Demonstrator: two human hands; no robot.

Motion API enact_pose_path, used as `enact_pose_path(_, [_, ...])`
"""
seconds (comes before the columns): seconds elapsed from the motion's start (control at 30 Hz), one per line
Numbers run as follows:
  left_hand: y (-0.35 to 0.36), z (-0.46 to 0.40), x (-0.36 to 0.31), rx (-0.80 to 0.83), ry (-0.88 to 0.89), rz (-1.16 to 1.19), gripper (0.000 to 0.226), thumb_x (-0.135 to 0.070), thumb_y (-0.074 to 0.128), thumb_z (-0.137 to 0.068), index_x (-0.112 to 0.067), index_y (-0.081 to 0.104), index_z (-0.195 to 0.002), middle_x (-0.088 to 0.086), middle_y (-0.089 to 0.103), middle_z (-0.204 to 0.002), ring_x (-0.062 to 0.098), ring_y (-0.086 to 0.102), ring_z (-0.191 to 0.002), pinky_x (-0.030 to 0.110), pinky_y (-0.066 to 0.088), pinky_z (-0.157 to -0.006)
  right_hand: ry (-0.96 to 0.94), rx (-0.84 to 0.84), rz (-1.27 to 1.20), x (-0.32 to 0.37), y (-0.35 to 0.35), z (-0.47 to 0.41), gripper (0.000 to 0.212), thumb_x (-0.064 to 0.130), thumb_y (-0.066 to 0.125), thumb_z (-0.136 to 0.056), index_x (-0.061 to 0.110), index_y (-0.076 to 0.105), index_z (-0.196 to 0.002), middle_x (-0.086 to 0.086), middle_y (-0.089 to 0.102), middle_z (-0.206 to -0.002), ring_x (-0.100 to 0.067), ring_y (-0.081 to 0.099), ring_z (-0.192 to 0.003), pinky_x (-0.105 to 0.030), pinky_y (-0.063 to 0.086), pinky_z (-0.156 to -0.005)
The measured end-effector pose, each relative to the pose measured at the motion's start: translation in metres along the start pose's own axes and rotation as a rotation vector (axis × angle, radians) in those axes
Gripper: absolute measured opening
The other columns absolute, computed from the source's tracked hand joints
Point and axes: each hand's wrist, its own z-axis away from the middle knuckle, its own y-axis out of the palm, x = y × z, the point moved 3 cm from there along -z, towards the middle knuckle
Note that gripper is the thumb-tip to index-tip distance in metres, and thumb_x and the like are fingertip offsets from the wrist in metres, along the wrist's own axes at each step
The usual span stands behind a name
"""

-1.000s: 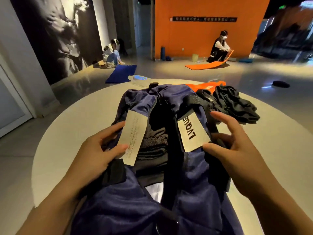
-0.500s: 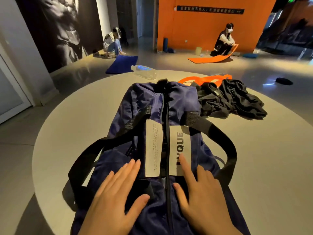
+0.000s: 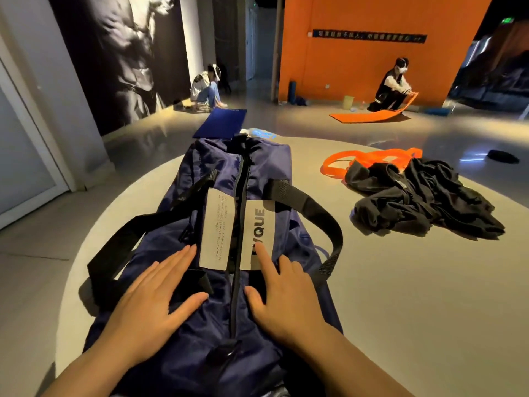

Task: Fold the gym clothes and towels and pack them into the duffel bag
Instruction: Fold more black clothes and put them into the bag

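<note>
Lying zipped lengthwise, navy duffel bag (image 3: 257,167) under flat, spread left hand (image 3: 154,296) and right hand (image 3: 283,296).

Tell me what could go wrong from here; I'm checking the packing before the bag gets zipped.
The black clothes and an orange item lie unfolded on the table, outside the duffel bag, so closing now may leave them out. Both the left hand and right hand press flat beside the zipper; fabric may snag in it.
</note>
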Motion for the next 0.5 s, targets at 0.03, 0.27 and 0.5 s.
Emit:
enact_pose_path(0.03, [0.000,-0.012,0.011,-0.012,0.002,-0.003,0.071,-0.085,0.015,-0.080,-0.054,0.009,-0.144,-0.031,0.012,-0.148,-0.018,0.008,-0.132,0.012,0.004,-0.112,0.000,0.022,-0.009,0.001,0.002,-0.015,0.072,0.053,0.037,-0.094,0.037,-0.003,-0.151,-0.007,0.042,-0.127,-0.027,0.039,-0.112,-0.037,0.036,-0.093])
enact_pose_path(0.27, [0.003,-0.083,0.060,-0.067,0.065,0.013,0.069,-0.078,0.023,-0.084,-0.053,0.011,-0.147,-0.019,0.036,-0.147,0.000,0.032,-0.133,0.028,0.031,-0.108,0.015,0.001,0.069,0.006,0.034,-0.098,0.069,0.054,0.034,-0.094,0.036,-0.002,-0.151,-0.010,0.038,-0.133,-0.029,0.037,-0.114,-0.040,0.035,-0.095])
enact_pose_path(0.5, [0.012,-0.118,0.087,-0.050,0.017,-0.067,0.073,-0.083,0.012,-0.080,-0.049,0.015,-0.145,-0.008,0.039,-0.150,0.013,0.039,-0.136,0.033,0.034,-0.111,0.031,0.037,0.058,0.000,0.048,-0.143,0.070,0.054,0.035,-0.094,0.038,-0.001,-0.151,-0.012,0.033,-0.142,-0.031,0.033,-0.122,-0.041,0.032,-0.100])
